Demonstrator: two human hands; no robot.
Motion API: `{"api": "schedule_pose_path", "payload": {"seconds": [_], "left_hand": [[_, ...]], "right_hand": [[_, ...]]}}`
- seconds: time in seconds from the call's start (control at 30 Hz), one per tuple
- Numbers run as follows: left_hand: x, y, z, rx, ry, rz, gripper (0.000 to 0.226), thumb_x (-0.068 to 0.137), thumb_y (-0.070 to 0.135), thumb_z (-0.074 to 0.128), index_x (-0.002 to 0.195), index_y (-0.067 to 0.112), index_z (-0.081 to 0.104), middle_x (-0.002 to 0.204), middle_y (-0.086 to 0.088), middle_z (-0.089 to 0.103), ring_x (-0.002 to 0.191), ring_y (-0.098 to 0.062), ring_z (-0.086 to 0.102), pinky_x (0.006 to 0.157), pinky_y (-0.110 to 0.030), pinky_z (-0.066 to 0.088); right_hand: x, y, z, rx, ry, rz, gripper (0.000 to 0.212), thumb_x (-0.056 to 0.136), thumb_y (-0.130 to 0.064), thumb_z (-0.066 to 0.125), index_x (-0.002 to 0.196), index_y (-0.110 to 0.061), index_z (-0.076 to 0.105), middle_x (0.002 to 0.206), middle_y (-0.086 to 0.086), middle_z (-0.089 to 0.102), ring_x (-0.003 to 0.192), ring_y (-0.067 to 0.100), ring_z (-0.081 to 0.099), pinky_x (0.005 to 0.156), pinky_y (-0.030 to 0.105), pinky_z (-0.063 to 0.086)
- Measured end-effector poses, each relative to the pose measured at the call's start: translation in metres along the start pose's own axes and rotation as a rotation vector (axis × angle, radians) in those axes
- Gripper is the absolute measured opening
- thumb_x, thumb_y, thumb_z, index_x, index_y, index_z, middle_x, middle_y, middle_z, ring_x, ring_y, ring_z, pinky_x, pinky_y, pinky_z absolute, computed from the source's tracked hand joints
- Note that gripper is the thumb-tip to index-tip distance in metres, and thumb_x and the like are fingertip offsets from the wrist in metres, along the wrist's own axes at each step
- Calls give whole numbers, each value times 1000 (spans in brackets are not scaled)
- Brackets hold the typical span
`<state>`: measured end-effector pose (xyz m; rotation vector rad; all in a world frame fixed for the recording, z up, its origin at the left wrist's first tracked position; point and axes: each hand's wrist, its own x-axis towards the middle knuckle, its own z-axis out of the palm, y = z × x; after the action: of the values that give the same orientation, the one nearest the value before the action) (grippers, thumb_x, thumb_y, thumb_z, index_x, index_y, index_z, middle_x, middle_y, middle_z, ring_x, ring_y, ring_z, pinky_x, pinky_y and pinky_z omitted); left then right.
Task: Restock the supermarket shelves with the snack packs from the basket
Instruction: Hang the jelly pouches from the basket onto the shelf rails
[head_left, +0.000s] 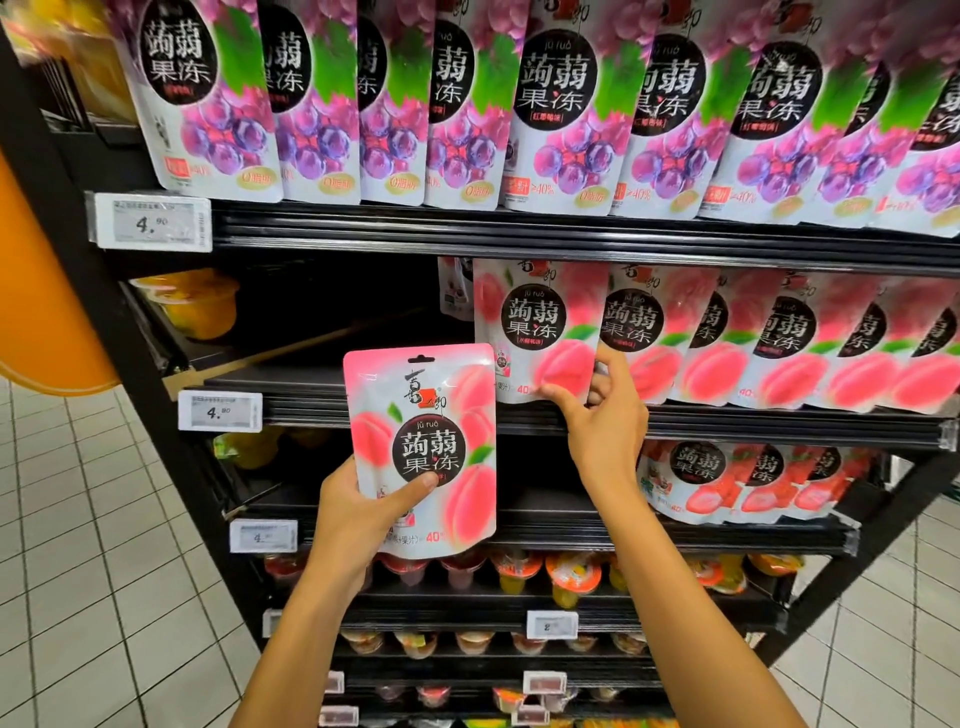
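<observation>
Left hand (358, 514) grips a peach pack (423, 447) upright by its lower left corner, near the front of the middle shelf (322, 382). Right hand (605, 421) pinches the bottom edge of the leftmost shelved pack (540, 327) on that shelf.

- Premises: retail shop, a supermarket aisle.
- Black tiered shelving (571, 228) carries front-facing rows of identical grape pouches (566, 119) and peach pouches (779, 338).
- Price labels (153, 221) clipped to the shelf edges; two at left read 4.90.
- Lower tiers hold sealed jelly cups (571, 577).
- White tiled floor (104, 571) on both sides.
</observation>
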<state>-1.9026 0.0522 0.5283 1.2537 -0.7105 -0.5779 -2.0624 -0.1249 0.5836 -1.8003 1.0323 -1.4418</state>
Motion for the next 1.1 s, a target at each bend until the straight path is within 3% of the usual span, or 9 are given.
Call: {"api": "schedule_pose_path", "payload": {"seconds": [0.07,0.17,0.37,0.47,0.6,0.77,0.93,1.1], "left_hand": [[-1,0,-2,6,5,0,49,54,30,86,99,17,69,93,0,77,82,-15,75,59,-21,56],[-3,-1,-5,21,17,1,52,54,31,86,100,16,69,92,0,77,82,-15,74,59,-20,56],[-5,-1,-5,40,18,8,49,56,30,86,100,16,69,93,0,77,82,-15,74,59,-20,56],[-6,-2,-2,45,8,6,49,57,30,86,101,17,69,93,0,77,83,-16,74,59,-21,57],[-7,-4,1,40,-8,4,50,58,30,86,102,16,69,95,-1,77,85,-17,74,60,-22,57],[-7,-6,4,32,-21,-5,49,57,31,88,101,18,70,96,-2,77,87,-18,74,63,-24,58],[-7,-6,8,40,-33,-2,47,58,32,89,99,22,71,97,-1,77,88,-19,74,64,-25,58],[-8,-5,5,37,-35,3,49,58,31,89,102,20,70,98,-2,77,89,-19,74,64,-24,58]], "right_hand": [[-2,0,2,7,34,9,41,74,-34,83,102,-24,55,66,-9,59,51,6,44,67,42,49],[-4,-1,3,21,50,32,44,74,-36,83,106,-25,55,68,-9,63,51,3,47,67,40,51],[0,-3,3,-84,65,44,45,75,-40,82,106,-23,53,61,-5,52,54,13,45,70,45,52],[1,-3,0,-114,0,34,45,78,-38,80,112,-25,54,75,-5,62,66,14,57,71,36,50],[8,4,-12,-81,-67,1,22,90,-24,69,111,-18,66,77,-11,65,71,-1,59,71,25,48],[13,6,-19,-109,-37,11,17,87,-17,72,103,-14,75,79,-1,71,78,13,68,77,33,56],[12,0,-12,-185,-37,59,21,87,-30,72,107,-32,73,81,-12,73,81,13,70,73,41,58],[13,1,-13,-223,-59,62,21,88,-34,71,108,-33,72,85,-13,74,83,13,71,72,41,59]]}}
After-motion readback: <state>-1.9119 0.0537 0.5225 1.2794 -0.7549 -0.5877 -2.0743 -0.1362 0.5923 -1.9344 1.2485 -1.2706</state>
